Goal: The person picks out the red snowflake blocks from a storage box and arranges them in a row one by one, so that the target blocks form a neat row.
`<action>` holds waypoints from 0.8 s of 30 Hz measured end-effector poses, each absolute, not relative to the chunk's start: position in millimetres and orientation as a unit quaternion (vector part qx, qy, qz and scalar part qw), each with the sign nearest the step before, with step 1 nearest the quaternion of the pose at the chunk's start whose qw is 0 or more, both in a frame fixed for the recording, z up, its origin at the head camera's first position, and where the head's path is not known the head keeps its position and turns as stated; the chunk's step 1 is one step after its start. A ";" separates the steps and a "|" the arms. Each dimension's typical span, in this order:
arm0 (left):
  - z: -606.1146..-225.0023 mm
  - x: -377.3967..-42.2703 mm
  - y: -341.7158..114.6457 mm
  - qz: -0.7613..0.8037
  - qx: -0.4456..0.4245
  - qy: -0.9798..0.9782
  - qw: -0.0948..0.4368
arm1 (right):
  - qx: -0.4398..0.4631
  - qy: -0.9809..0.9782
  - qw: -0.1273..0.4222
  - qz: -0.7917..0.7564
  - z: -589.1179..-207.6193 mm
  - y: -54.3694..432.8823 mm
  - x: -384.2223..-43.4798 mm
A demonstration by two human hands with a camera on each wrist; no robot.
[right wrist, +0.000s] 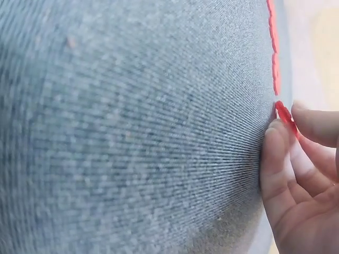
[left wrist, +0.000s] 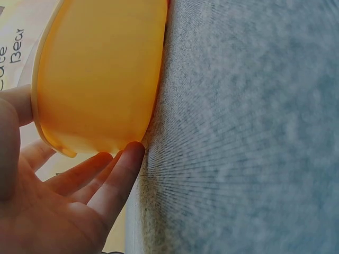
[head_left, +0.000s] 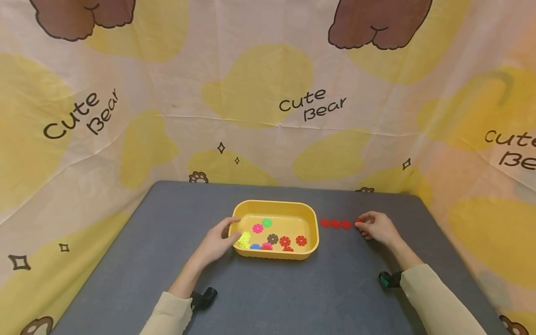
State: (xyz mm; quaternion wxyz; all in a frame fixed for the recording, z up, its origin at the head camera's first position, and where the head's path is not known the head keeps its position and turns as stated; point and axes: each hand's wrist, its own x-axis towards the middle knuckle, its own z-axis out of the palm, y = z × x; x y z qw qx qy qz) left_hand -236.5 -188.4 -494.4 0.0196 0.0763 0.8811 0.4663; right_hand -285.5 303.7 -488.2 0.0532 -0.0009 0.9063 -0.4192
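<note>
The right hand (head_left: pixel 378 228) is pinching a tilted red disc (right wrist: pixel 285 114) between thumb and fingers, while 3 more red discs (head_left: pixel 335 224) are lying in a row on the surface (head_left: pixel 293 298) just left of that hand. The left hand (head_left: pixel 215 242), its fingers spread, is touching the end of the yellow tray (head_left: pixel 297 226), and discs of several colours (head_left: pixel 272 238) are lying inside, right of that hand.

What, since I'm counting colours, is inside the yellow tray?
A green disc, pink discs, a dark grey disc, red discs, a blue disc and clustered yellow discs. The tray's front wall partly covers the nearest ones; anything beneath the yellow discs can't be seen.
</note>
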 end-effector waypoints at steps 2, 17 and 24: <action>-494.4 -236.3 -188.6 0.467 0.079 0.881 0.019 | -0.010 0.912 0.051 -0.408 -487.7 303.7 -284.6; -493.8 -235.5 -190.6 0.470 0.083 0.879 0.020 | -0.053 0.930 0.039 -0.363 -461.0 307.3 -265.6; -492.2 -235.6 -188.6 0.467 0.080 0.881 0.019 | -0.088 0.932 0.020 -0.352 -434.8 290.4 -254.9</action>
